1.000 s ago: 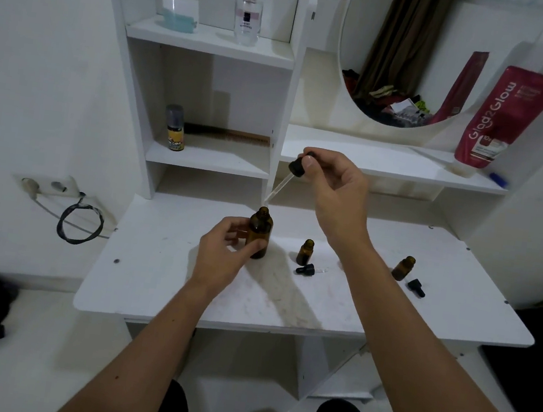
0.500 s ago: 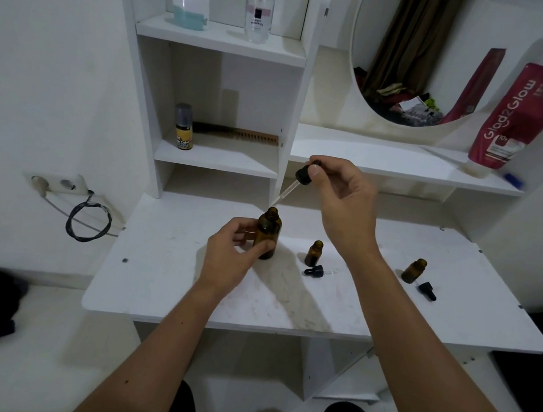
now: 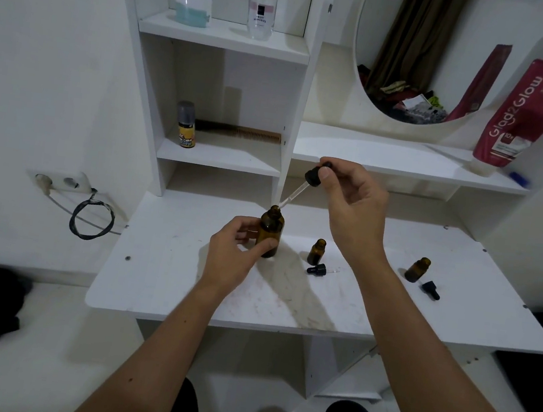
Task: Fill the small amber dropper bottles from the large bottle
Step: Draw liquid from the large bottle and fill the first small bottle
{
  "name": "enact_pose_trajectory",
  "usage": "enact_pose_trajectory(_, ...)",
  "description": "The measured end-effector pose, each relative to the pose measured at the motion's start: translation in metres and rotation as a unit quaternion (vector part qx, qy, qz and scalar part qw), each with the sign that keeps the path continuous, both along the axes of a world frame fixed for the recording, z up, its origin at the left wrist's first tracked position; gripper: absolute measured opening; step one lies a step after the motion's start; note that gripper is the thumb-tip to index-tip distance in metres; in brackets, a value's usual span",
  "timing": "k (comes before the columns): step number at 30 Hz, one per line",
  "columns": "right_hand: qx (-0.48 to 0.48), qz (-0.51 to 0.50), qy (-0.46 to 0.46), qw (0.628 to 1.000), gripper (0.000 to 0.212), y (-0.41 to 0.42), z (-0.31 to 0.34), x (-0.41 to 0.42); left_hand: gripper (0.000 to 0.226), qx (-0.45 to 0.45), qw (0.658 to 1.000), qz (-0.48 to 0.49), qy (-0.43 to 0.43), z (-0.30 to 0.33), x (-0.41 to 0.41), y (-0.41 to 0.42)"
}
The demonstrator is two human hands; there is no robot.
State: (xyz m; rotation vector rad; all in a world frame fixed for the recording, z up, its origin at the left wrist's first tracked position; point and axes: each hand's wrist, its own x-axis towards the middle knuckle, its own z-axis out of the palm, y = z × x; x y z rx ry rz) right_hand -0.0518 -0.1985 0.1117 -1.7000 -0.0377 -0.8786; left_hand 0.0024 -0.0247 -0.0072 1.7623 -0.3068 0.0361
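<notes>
Large amber bottle (image 3: 270,232) upright on white desk top (image 3: 319,302), cap off. L hand (image 3: 234,253) wrapped around its left side, thumb and fingers on the glass. R hand (image 3: 354,206) up and right of it, pinching the black bulb of a dropper (image 3: 303,186); glass tube tilts down-left, tip right at the bottle mouth. Just right of the large bottle: small amber bottle (image 3: 316,251), open, with a loose dropper cap (image 3: 318,269) lying in front of it. Well right of it: second small bottle (image 3: 417,269), also open, black cap (image 3: 431,289) beside it. Desk surface scuffed, brownish stains near the large bottle. Behind: white shelf unit (image 3: 220,161) w/ yellow-label vial (image 3: 186,125), comb, perfume bottle (image 3: 262,7); round mirror (image 3: 421,52); red tube (image 3: 530,115) leaning on rear ledge. Left of desk: wall socket (image 3: 59,181) w/ coiled cable.
</notes>
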Motion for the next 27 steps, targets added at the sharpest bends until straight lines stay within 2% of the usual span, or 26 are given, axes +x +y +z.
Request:
enact_pose_trajectory(16,-0.020,0.012,0.034,0.999,0.017,0.007,-0.008,0.011,0.046,-0.002,1.000,0.001,-0.006,-0.003,0.001,0.000)
enact_pose_trajectory(27,-0.175,0.022,0.141,0.974,0.020,0.013,-0.036,0.020,0.043,0.010,1.000,0.003,-0.021,-0.001,0.000,0.000)
